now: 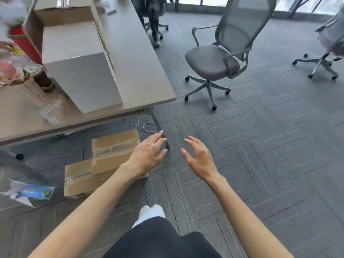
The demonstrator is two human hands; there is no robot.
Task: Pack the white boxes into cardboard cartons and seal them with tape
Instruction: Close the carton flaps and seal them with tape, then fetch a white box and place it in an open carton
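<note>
Left hand (147,155), right hand (200,158) empty, outstretched.

desk (141,71) and carpet (260,146)
white box (78,66), open carton (63,13) on the desk; taped cartons (113,155), office chair (210,60) on the carpet

A box (80,71) sits on the table (141,75), an open carton (63,13) just behind it. On the floor (260,146) before the table, an upper carton (113,151) lies on a lower carton (80,177); a chair (210,60) stands off to the right.
</note>
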